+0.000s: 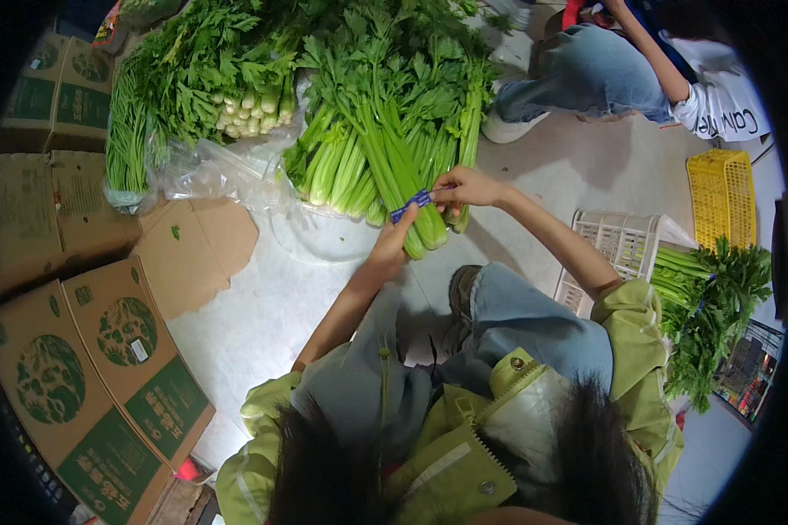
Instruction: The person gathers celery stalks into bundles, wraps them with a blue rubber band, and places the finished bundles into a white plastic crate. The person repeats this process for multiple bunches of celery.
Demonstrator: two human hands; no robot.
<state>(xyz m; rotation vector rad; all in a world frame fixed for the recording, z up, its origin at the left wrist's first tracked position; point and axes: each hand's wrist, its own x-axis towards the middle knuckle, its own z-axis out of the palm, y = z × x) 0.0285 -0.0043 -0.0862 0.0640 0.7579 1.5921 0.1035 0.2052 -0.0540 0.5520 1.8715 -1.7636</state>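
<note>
A bunch of green celery [422,234] slants across the front of the pile, its cut ends toward me. My left hand [390,245] is closed round its lower stalks from the left. A purple printed tape [410,206] lies across these stalks, just above the cut ends. My right hand [469,187] pinches the right end of that tape, its fingertips close to the stalks. Behind the held bunch spreads a pile of loose celery [333,171] with leafy tops pointing away from me.
Bundled greens [254,114] and long green beans [128,140] lie at the far left on clear plastic [228,175]. Cardboard boxes [105,350] line the left. At right, a white crate [608,229] holds taped celery [705,284], near a yellow basket [722,197]. Another person [587,74] sits at the far right.
</note>
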